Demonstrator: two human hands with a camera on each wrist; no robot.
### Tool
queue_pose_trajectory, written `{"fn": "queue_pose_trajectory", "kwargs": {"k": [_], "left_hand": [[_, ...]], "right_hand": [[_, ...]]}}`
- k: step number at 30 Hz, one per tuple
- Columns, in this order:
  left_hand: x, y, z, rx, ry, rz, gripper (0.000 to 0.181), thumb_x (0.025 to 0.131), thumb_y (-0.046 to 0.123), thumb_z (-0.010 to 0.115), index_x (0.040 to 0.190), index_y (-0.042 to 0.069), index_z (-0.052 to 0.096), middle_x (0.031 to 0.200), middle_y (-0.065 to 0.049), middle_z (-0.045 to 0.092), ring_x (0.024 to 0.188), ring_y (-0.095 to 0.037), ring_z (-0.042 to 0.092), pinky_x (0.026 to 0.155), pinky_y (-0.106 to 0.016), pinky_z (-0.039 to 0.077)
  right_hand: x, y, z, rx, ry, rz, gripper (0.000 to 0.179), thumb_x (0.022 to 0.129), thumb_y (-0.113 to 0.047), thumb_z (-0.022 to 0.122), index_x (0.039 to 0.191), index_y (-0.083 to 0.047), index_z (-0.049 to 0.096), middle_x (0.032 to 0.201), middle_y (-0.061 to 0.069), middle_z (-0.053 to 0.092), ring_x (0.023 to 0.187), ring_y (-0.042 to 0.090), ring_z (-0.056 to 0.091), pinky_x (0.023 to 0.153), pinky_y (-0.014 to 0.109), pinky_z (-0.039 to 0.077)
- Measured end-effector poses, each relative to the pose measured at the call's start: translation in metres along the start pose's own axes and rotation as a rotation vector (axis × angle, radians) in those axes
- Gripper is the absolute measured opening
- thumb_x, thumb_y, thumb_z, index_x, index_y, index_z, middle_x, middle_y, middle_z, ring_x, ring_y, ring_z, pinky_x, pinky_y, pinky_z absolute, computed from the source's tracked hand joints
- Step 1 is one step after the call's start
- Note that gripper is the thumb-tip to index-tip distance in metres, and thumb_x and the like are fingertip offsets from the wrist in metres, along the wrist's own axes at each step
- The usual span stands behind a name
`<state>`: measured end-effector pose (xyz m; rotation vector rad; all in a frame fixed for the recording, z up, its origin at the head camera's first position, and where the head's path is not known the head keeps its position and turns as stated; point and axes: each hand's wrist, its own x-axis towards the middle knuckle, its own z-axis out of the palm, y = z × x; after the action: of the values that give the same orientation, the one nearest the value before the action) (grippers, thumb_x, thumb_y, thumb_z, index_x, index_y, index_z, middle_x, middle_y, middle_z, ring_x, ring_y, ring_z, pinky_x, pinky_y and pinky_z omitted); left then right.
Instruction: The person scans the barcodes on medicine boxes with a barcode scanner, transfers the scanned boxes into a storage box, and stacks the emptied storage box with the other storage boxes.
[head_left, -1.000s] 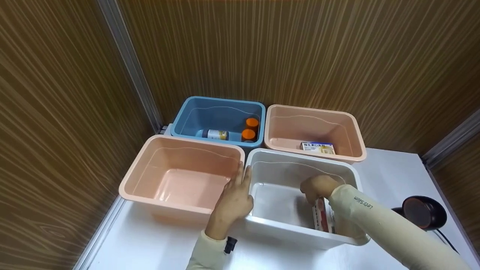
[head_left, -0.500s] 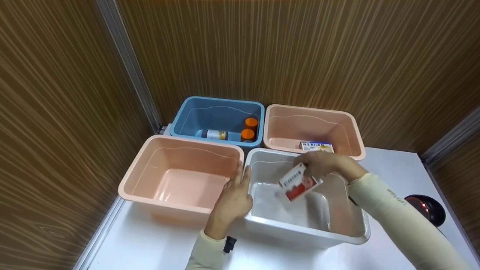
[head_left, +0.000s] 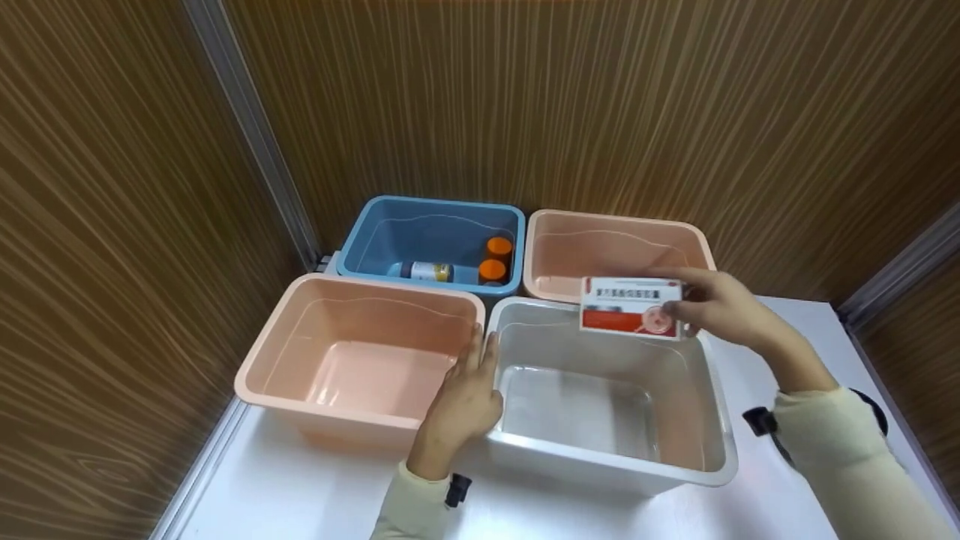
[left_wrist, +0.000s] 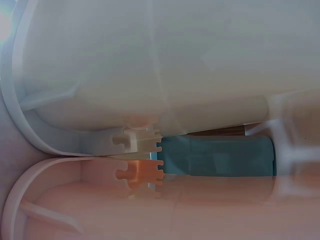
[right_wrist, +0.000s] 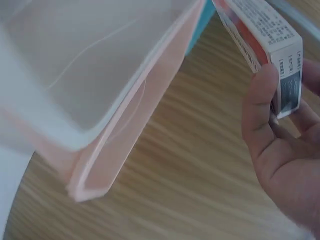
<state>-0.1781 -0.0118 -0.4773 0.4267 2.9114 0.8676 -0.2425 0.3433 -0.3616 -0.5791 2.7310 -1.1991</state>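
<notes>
My right hand (head_left: pixel 724 307) grips a white-and-red medicine box (head_left: pixel 619 307) by its right end, thumb on the printed face. It is held above the back rim of the white bin (head_left: pixel 577 409), its front towards the head camera. In the right wrist view the thumb and fingers pinch the end of the medicine box (right_wrist: pixel 265 30). My left hand (head_left: pixel 463 405) rests with straight fingers where the rims of the white bin and the front peach bin (head_left: pixel 375 379) meet. That hand is out of the left wrist view, which shows the white bin's outer wall (left_wrist: pixel 175 50).
At the back left, a blue bin (head_left: pixel 435 206) holds two orange-capped bottles (head_left: pixel 492 270) and a lying bottle (head_left: pixel 427 271). Beside it stands a back peach bin (head_left: pixel 600 247), partly hidden by the right hand. A black object (head_left: pixel 874 412) shows behind the right sleeve. Wood-patterned walls (head_left: pixel 480 97) enclose the table.
My right hand has lifted the medicine box out of the white bin, then moved it back and right while turning it level. The left hand has stayed in place.
</notes>
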Motion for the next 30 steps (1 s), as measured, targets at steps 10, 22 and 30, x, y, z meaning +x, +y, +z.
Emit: {"fn": "queue_pose_trajectory", "kwargs": {"k": [10, 22, 30], "left_hand": [[0.001, 0.001, 0.000, -0.005, 0.006, 0.006, 0.078, 0.095, 0.011, 0.056, 0.162, 0.007, 0.015, 0.169, -0.012, -0.003, 0.152, -0.034, 0.011, 0.119, -0.052, 0.019], [-0.001, -0.001, 0.002, -0.003, 0.030, 0.024, 0.078, 0.094, 0.009, 0.056, 0.162, 0.004, 0.017, 0.168, -0.016, 0.001, 0.151, -0.035, 0.014, 0.118, -0.054, 0.022], [0.000, -0.001, 0.002, -0.007, 0.012, 0.001, 0.079, 0.095, 0.011, 0.056, 0.162, 0.007, 0.015, 0.169, -0.013, -0.002, 0.152, -0.034, 0.013, 0.118, -0.053, 0.019]], "right_hand": [[-0.065, 0.046, -0.020, 0.177, 0.306, 0.099, 0.048, 0.096, -0.003, 0.066, 0.143, -0.006, 0.056, 0.105, -0.002, 0.065, 0.079, 0.012, 0.066, 0.062, 0.030, 0.059], [-0.139, 0.101, -0.004, 0.756, 0.507, 0.224, 0.044, 0.093, 0.001, 0.070, 0.132, -0.021, 0.070, 0.098, -0.004, 0.072, 0.078, 0.013, 0.072, 0.065, 0.029, 0.059], [-0.178, 0.124, 0.024, 1.017, 0.662, 0.181, 0.044, 0.094, 0.014, 0.059, 0.122, -0.016, 0.075, 0.101, 0.001, 0.074, 0.073, 0.018, 0.071, 0.065, 0.034, 0.060]]}}
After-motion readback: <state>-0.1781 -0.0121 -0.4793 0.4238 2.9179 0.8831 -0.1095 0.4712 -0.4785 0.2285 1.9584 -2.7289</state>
